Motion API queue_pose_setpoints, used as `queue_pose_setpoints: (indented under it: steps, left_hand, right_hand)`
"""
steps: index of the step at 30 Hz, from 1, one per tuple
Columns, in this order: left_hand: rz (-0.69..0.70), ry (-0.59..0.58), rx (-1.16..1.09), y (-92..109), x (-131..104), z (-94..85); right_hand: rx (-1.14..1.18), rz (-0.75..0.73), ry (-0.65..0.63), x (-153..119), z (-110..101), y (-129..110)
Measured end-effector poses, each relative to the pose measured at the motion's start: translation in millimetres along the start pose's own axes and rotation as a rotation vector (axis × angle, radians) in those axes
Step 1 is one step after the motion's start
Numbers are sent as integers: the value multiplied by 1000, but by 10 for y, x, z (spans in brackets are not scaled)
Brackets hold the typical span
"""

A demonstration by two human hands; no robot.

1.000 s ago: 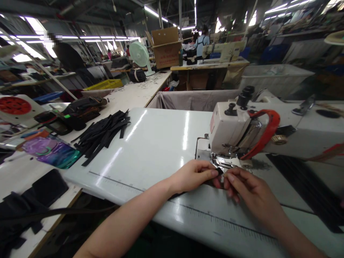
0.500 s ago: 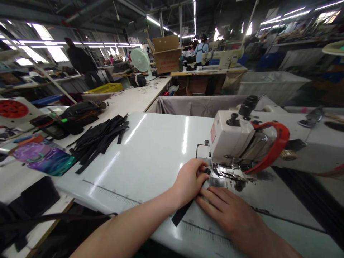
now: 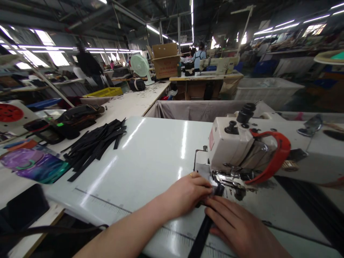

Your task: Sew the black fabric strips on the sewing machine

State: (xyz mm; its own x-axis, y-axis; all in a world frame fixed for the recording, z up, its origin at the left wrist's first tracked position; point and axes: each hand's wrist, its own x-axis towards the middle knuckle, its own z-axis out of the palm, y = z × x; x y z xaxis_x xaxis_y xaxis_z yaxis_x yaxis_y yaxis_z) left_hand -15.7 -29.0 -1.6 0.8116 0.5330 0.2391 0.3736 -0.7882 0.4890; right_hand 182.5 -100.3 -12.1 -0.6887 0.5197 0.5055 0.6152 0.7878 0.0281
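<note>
A black fabric strip [image 3: 202, 234] runs from the table's front edge up under my fingers, and its far part [image 3: 219, 190] shows just before the sewing machine's presser foot [image 3: 225, 179]. My left hand [image 3: 192, 191], with a ring on one finger, is closed, its fingertips pinching at the strip left of the foot. From the right, my right hand [image 3: 236, 225] has its fingers together over the strip, thumb tucked low, holding it against the table. The fingertips of both hands nearly meet. The sewing machine [image 3: 228, 139] stands right of centre with a red guard over its front.
A pile of black strips [image 3: 96, 141] lies on the left of the white table [image 3: 153, 154]. Beside it is a shiny purple-teal pouch [image 3: 34, 163]. More long black strips [image 3: 309, 208] lie right of the machine. Behind are a fan [image 3: 141, 66], a cardboard box [image 3: 165, 61] and other people.
My left hand has shifted nearer my right hand and lower in view. More of the strip now trails toward me, and a dark piece shows beyond my fingertips. The camera view has shifted slightly.
</note>
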Motion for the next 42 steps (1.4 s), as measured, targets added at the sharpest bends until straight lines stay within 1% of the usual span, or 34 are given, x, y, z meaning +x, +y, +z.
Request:
queue_pose_setpoints:
  steps: [2, 4, 7, 10, 15, 19, 23, 26, 29, 35, 39, 42]
  left_hand:
    - [-19, -28, 79, 44, 17, 40]
    - [-66, -27, 160, 86, 39, 85]
    - [-75, -18, 234, 127, 41, 109]
    - [-71, -27, 304, 143, 15, 78]
    - [-160, -63, 401, 161, 14, 44]
    - [-192, -84, 397, 196, 27, 62]
    - [-187, -88, 403, 233, 16, 68]
    - [-186, -82, 398, 238, 1, 74]
    - [-217, -58, 389, 222, -20, 94]
    - [-258, -11, 333, 227, -49, 137]
    - [-284, -2, 296, 299, -57, 106]
    - [-299, -43, 231, 338, -73, 58]
  right_hand:
    - [-13, -52, -12, -104, -47, 54]
    - [4, -74, -59, -195, -78, 120]
    - [61, -91, -125, -269, -100, 201]
    - [97, -113, -158, -266, -116, 233]
    - [177, -68, -168, -185, -154, 213]
    - [168, -57, -126, -151, -173, 194]
    - [89, -68, -78, -168, -158, 181]
    - [77, -85, -69, -164, -128, 185]
    - [104, -75, -64, -137, -97, 205]
    - [138, -3, -18, -153, -47, 232]
    - [130, -6, -8, -166, -39, 220]
    - [145, -13, -7, -149, -49, 230]
